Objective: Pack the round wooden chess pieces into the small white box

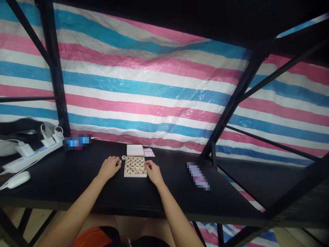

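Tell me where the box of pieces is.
In the head view, left of centre, the box sits on the black table between the left hand and the right hand.

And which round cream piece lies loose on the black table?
The piece beside the far left corner of the white box; others sit inside it or at the left hand.

Light is dim and uneven: the sheet is brightest, with white glare on its creases, while the overhead panel falls to near-black. Wide-angle stretching shows toward the edges. Fine detail on the pieces looks soft, and mosaic blocks cover the phone.
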The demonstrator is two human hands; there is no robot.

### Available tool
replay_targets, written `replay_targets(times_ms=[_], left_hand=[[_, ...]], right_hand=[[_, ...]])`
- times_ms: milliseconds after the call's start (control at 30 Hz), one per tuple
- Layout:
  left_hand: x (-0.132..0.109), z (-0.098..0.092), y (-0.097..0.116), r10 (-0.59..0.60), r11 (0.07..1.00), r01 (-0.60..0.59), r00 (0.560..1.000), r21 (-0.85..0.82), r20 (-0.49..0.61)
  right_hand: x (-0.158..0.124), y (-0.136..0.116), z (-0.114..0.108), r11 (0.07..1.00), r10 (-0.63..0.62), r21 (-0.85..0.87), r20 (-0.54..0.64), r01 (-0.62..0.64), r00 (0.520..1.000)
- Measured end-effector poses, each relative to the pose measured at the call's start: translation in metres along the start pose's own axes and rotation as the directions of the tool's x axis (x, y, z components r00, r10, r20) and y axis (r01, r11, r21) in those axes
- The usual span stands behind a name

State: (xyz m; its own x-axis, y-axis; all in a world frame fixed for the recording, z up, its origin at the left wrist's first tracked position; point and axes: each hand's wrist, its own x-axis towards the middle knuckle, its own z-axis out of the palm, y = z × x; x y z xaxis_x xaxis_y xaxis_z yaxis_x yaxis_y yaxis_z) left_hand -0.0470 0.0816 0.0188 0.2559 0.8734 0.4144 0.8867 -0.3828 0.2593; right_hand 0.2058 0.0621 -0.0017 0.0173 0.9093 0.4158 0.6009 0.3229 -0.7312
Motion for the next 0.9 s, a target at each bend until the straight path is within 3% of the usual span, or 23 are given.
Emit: replay_targets(times_ms=[133, 200, 333, 433, 533, 733, 900], left_hand=[[-0.001, -0.005, 0.007, 0.026, 0.999, -0.028, 0.999, -0.045, -0.026], [-0.002, -0.005, 0.016, 0.107, 0.986, -0.114, 0.992, -0.125, -0.060], [-0.006, -0.004, 0.041, 0.387, 0.874, -0.393, 0.919, -0.285, -0.077], [-0.009, -0.003, 0.054, 0.503, 0.829, -0.482, 0.864, -0.283, 0.003], [-0.011, -0.002, 0.055, 0.523, 0.823, -0.498, 0.852, -0.272, 0.024], [-0.007, 0.007, 0.047, 0.495, 0.841, -0.479, 0.869, -0.252, 0.000], [-0.008, 0.006, 0.053, 0.480, 0.852, -0.470, 0.877, -0.232, -0.014]], right_hand=[[-0.001, -0.002, -0.002, 1.000, 0.015, 0.005, 0.018, -0.015, 1.000], [-0.001, -0.002, -0.002, 1.000, 0.015, 0.009, 0.023, -0.015, 1.000], [0.000, -0.002, -0.001, 1.000, -0.009, 0.019, 0.025, 0.008, 1.000], [0.000, -0.002, 0.000, 1.000, -0.023, 0.021, 0.027, 0.023, 0.999], [0.000, -0.002, 0.001, 0.999, -0.030, 0.021, 0.025, 0.029, 0.999], [0.001, 0.000, 0.001, 0.999, -0.031, 0.014, 0.022, 0.031, 0.999], [0.001, 0.001, 0.002, 1.000, -0.029, 0.011, 0.028, 0.028, 0.999]])
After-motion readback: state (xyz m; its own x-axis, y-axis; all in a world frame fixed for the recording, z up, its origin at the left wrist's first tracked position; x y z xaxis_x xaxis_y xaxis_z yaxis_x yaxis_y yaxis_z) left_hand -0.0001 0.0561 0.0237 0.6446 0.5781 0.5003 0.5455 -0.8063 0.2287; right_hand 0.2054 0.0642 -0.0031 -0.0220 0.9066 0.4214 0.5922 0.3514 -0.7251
